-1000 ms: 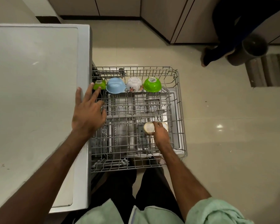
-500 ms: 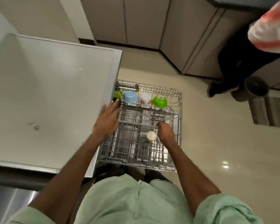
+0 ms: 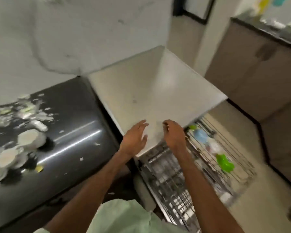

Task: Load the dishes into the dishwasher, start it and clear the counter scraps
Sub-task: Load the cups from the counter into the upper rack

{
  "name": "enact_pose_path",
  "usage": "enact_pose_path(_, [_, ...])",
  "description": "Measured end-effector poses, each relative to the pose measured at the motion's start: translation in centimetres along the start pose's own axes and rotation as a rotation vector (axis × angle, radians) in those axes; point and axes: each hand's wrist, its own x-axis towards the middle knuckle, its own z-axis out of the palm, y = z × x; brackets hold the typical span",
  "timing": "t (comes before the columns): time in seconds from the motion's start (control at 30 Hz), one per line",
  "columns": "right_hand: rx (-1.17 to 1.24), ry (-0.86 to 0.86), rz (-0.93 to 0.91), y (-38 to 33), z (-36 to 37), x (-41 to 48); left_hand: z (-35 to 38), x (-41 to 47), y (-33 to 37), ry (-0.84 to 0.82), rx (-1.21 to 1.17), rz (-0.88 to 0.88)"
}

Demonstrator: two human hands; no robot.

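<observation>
The frame is motion-blurred. The dishwasher's wire rack [image 3: 232, 148] is pulled out at the right, with a blue bowl [image 3: 200, 135], a white bowl [image 3: 214, 146] and a green bowl [image 3: 224, 163] in it. My left hand [image 3: 135, 138] hovers with relaxed fingers over the corner of the dishwasher's grey top [image 3: 154, 91]. My right hand [image 3: 174, 134] is beside it, fingers loosely curled, holding nothing. On the dark counter [image 3: 71, 132] at the left stand pale dishes [image 3: 30, 137] among scattered scraps [image 3: 39, 168].
A white wall rises behind the counter. Grey cabinets [image 3: 259, 68] and a second dark counter stand at the right across a beige floor. The open dishwasher door and lower rack lie below my right arm.
My view has swung left from the rack toward the counter. My right hand has left the cup in the rack and both hands have risen over the dishwasher's top corner.
</observation>
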Motion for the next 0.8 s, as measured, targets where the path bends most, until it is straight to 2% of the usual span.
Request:
enact_pose_path(0.13, [0.110,-0.095,-0.216,-9.6,5.3,0.2,-5.9,-6.6,-4.6,0.139,0.019,-0.299])
enact_pose_path(0.3, [0.139,-0.320,-0.373,-21.1,12.2,-2.5,-12.8,-15.9,-10.8,0.380,0.034,-0.588])
enact_pose_path(0.4, [0.074,-0.449,-0.489,-27.7,15.6,-4.5,-16.0,-21.2,-14.4,0.508,0.041,-0.742])
enact_pose_path(0.5, [0.012,-0.535,-0.595,-33.3,18.5,-5.6,-18.0,-25.4,-17.9,0.563,-0.015,-0.874])
enact_pose_path(0.6, [-0.041,-0.554,-0.633,-38.0,21.1,-5.4,-19.4,-27.2,-20.4,0.540,-0.014,-0.922])
enact_pose_path(0.8, [-0.310,-0.651,-0.693,-42.1,25.3,-3.8,-20.6,-26.4,-23.4,0.546,-0.057,-0.833])
